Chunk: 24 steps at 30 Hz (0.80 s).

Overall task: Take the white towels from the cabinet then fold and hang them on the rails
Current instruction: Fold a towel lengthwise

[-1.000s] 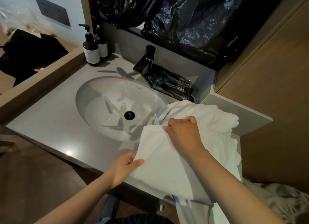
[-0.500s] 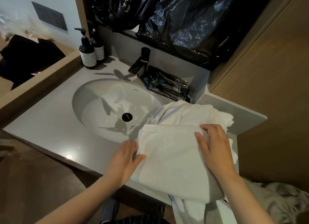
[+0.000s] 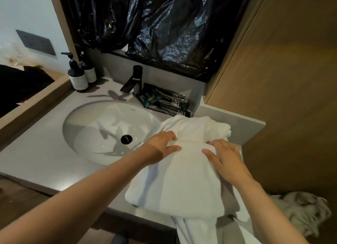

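At the near right corner of the bench a hanging towel drops over the near edge, white and loose. On top of it lies the folded white towel, a broad flat pad that covers the bench's right end and reaches slightly past the near edge.

Both hands rest on the far part of this pad. The left hand lies at its far left corner, grip apart, fingers spread and pressed down on the cloth with the thumb pointing right. The right hand lies at its far right side, grip also apart, palm down and fingers laid flat toward the far fold, thumb pointing left. Neither pinches the cloth.

Just behind the hands a bunched towel, also white, is heaped against the raised ledge at the bench's right edge. To the left, set into the middle of the bench, is the oval white sink with its black drain.

Along the far edge stand a black faucet, dark toiletry packets to its right, and two dark pump bottles in the far left corner. Black plastic sheeting hangs above the far edge.

A wooden cabinet panel rises beyond the right edge, with a crumpled cloth on the floor at its foot.
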### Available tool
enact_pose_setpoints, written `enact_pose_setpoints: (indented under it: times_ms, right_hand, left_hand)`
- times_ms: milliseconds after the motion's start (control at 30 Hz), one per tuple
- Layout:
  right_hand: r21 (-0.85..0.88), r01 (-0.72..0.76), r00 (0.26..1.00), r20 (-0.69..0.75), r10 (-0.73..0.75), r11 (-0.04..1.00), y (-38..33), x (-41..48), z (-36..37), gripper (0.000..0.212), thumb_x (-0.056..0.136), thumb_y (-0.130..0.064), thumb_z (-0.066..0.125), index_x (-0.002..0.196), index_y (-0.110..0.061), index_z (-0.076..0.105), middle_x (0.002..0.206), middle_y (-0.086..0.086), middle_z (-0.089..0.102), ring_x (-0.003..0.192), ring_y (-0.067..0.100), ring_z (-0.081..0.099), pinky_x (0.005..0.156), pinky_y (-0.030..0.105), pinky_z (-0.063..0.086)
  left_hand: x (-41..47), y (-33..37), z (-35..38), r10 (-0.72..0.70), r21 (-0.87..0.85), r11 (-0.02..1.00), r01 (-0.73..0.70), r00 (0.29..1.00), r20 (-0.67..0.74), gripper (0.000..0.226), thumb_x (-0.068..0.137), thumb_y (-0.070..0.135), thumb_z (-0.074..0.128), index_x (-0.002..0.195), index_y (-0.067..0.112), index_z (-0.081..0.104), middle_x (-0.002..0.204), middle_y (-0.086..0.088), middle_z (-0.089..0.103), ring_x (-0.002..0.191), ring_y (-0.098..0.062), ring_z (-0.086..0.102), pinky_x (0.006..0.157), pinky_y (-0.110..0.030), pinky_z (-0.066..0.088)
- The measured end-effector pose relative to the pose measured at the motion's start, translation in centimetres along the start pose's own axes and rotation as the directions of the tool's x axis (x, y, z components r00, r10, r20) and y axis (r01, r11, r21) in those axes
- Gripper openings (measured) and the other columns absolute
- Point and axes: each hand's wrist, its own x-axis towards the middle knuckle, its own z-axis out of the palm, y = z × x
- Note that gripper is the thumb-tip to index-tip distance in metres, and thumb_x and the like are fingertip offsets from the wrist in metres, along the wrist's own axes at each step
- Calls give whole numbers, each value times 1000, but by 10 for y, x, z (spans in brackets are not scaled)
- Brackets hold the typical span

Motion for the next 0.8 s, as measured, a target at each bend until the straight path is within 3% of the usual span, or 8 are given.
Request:
enact_pose_setpoints:
  times_ms: [100, 200, 267, 333, 433, 567, 667, 800]
  right_hand:
    - [-9, 10, 1000, 0, -10, 1000, 9, -7, -16, 56, 86, -67, 41, 121, -27, 59, 122, -6, 62, 117, 19, 51, 105, 39, 37]
    - [-1, 39, 995, -94, -39, 999, 13, -11, -35, 68, 74, -81, 36, 109, -28, 62, 102, -9, 67, 91, 14, 61, 85, 36, 53]
    - [-35, 56, 976, -209, -62, 998, 8, -10, -56, 70, 74, -80, 37, 107, -24, 63, 100, -7, 67, 85, 12, 59, 79, 33, 52]
    - [-92, 107, 933, -335, -132, 990, 1, -5, -85, 63, 75, -78, 36, 89, -21, 58, 86, -8, 61, 75, 11, 52, 71, 30, 46]
    - [-155, 221, 829, -490, -269, 963, -12, 5, -130, 51, 87, -68, 38, 81, -19, 52, 78, -8, 51, 72, 12, 48, 77, 32, 39]
    - [-228, 310, 707, -593, -385, 923, -16, 12, -160, 33, 96, -49, 45, 95, -21, 63, 92, -10, 51, 89, 11, 46, 86, 33, 32]
    - [-253, 322, 687, -600, -409, 912, -9, 5, -144, 30, 97, -47, 49, 97, -23, 66, 91, -12, 50, 88, 10, 45, 80, 32, 29]
    - [-153, 321, 749, -563, -349, 935, 10, -21, -95, 29, 94, -49, 53, 96, -26, 69, 88, -16, 51, 87, 10, 44, 75, 32, 29]
  left_hand:
    - [-1, 3, -15, 113, 33, 993, -113, 994, -11, 37, 90, 46, 59, 105, 12, 61, 101, 1, 56, 98, -20, 52, 77, -26, 32]
    - [-3, 17, -38, 248, 54, 968, -244, 964, -95, 31, 86, 49, 63, 96, 20, 63, 92, 10, 54, 92, -13, 52, 77, -24, 36]
    - [-5, 32, -64, 312, 89, 950, -300, 933, -178, 28, 83, 52, 65, 95, 26, 64, 91, 14, 54, 88, -7, 50, 75, -21, 38]
    - [-6, 53, -98, 376, 142, 926, -348, 881, -288, 24, 81, 52, 67, 87, 29, 62, 86, 15, 54, 81, -4, 50, 69, -20, 39]
    - [-8, 87, -147, 424, 228, 905, -359, 807, -412, 23, 80, 49, 69, 80, 30, 57, 78, 14, 47, 72, -2, 46, 63, -23, 35]
    - [-10, 104, -178, 472, 328, 879, -346, 727, -498, 29, 81, 45, 71, 82, 17, 63, 81, 6, 48, 75, -14, 49, 64, -29, 34]
    - [-19, 94, -163, 456, 332, 884, -328, 762, -460, 27, 79, 45, 72, 79, 20, 61, 81, 6, 48, 73, -13, 50, 61, -27, 35]
    - [-37, 68, -121, 425, 278, 897, -344, 845, -324, 28, 77, 46, 74, 74, 22, 60, 81, 8, 50, 72, -11, 52, 63, -28, 40]
